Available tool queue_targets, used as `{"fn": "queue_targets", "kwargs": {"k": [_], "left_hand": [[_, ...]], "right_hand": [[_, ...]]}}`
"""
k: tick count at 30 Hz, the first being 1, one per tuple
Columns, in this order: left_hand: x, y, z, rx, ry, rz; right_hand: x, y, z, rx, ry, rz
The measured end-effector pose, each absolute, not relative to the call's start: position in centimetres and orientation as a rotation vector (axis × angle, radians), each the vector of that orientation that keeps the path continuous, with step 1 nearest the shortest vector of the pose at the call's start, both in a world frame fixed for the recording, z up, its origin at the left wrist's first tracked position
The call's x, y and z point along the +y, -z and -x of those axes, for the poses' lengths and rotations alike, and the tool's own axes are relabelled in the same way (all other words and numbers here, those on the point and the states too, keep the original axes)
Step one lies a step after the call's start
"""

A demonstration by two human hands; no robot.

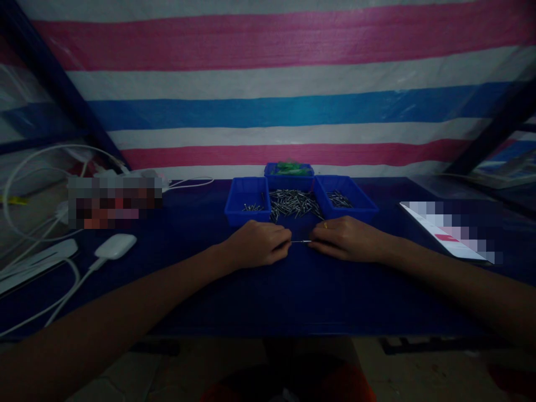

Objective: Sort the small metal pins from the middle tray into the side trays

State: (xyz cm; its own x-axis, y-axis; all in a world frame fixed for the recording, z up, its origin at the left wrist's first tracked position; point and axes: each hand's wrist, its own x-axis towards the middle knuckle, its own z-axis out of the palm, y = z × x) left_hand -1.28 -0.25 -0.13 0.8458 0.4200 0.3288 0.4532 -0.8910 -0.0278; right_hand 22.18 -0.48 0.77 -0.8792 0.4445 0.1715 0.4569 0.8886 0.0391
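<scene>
A thin, shiny metal pin [300, 241] spans the small gap between my two hands, thicker toward the right. My left hand [262, 244] pinches its left end, and my right hand [345, 239], with a ring on one finger, is closed on its right end. The fingers hide both ends. Just beyond my hands lies a heap of small metal pins [295, 203] on the blue table [268, 296]. A blue bin [248, 196] with a few metal pieces stands left of the heap. To the right is another blue bin [355, 196], also holding metal pieces.
Behind the heap stands a blue bin [288, 177] with green material in it. A white charger [116, 246] and white cables [69, 293] lie at left. A flat, partly blurred white-edged object [446, 237] rests at right. A striped sheet [268, 111] hangs behind the table.
</scene>
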Motion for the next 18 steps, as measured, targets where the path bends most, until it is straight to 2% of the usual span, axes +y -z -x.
{"fn": "queue_targets", "kwargs": {"k": [18], "left_hand": [[-0.31,0.15,1.25,-0.677,0.475,2.857]], "right_hand": [[-0.63,-0.92,-22.08,-2.881,0.05,0.736]]}}
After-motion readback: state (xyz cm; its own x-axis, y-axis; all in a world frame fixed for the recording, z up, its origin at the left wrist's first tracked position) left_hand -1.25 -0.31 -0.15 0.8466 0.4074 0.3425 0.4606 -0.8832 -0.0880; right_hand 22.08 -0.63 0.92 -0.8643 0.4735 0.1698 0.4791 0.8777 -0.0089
